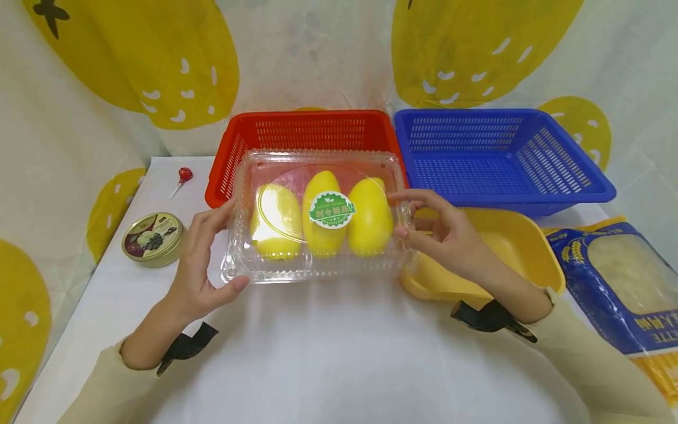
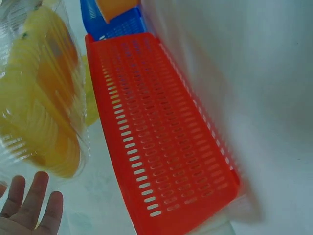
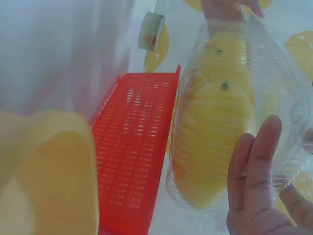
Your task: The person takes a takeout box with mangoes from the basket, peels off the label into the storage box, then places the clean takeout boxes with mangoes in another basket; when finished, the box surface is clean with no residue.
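Note:
A clear plastic clamshell box (image 1: pixel 270 271) holds three yellow mangoes (image 1: pixel 369 218) and has a round green-and-white label (image 1: pixel 332 209) on its lid. Raised off the table, it is tilted in front of the red basket. My left hand (image 1: pixel 203 265) grips its left end, thumb at the near lower corner and fingers along the side. On the opposite end, my right hand (image 1: pixel 447 235) holds the edge between thumb and fingers. The right wrist view shows the right fingers (image 3: pixel 264 161) against the ridged plastic; in the left wrist view the left fingers (image 2: pixel 36 196) are by the box's end.
Behind the box stand a red basket (image 1: pixel 378 121) and a blue basket (image 1: pixel 572 162). A yellow basin (image 1: pixel 548 268) sits partly beneath my right forearm. Rightmost lies a blue-and-yellow food bag (image 1: pixel 598 300). On the left are a round tin (image 1: pixel 153 238) and a red lollipop (image 1: pixel 184 175).

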Tool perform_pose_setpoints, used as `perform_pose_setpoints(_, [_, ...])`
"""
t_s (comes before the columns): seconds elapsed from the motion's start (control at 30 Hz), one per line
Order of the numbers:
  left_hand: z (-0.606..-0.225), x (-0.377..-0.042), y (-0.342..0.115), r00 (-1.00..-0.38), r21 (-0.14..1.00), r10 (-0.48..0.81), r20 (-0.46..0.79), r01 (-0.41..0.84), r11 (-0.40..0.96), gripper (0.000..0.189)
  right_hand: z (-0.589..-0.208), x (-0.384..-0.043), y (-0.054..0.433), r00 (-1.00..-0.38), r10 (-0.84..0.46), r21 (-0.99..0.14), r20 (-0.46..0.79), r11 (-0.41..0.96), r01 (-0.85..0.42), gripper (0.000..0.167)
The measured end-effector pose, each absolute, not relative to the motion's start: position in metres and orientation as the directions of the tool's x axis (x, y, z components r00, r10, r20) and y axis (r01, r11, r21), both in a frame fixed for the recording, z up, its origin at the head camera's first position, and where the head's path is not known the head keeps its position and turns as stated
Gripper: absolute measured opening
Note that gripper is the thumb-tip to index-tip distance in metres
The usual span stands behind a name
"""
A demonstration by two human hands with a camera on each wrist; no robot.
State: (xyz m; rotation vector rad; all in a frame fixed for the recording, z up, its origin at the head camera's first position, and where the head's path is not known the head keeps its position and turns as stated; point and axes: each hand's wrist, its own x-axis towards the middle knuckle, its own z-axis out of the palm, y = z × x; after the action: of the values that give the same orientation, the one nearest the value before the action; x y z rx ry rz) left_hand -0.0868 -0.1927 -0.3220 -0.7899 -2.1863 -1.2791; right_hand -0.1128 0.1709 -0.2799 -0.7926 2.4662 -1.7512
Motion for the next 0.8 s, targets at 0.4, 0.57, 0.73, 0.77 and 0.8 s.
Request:
perform_pose_setpoints(0.4, [-0.331, -0.077, -0.211, -0.666, 0.631, 0.39, 0.635, 0.74, 0.236, 0.092, -0.294, -0.089, 0.182, -0.868, -0.434, -0.903, 0.24, 0.229, -0.364, 0.044])
perform_pose_setpoints(0.57, [-0.335, -0.077, -0.213, -0.641, 0.63, 0.425, 0.639, 0.753, 0.189, 0.085, -0.302, -0.081, 0.186, -0.867, -0.447, -0.913, 0.221, 0.217, -0.345, 0.046])
perform_pose_setpoints(0.73, [-0.338, -0.079, -0.213, -0.636, 0.63, 0.445, 0.631, 0.754, 0.185, 0.083, -0.31, -0.078, 0.189, -0.858, -0.485, -0.934, 0.17, 0.199, -0.298, 0.046])
perform_pose_setpoints(0.77, [-0.339, -0.079, -0.213, -0.64, 0.633, 0.448, 0.624, 0.751, 0.191, 0.083, -0.311, -0.077, 0.19, -0.855, -0.493, -0.938, 0.162, 0.194, -0.289, 0.045])
perform_pose_setpoints(0.8, [-0.34, -0.079, -0.214, -0.645, 0.636, 0.451, 0.617, 0.746, 0.197, 0.084, -0.313, -0.077, 0.19, -0.853, -0.498, -0.939, 0.156, 0.192, -0.284, 0.045])
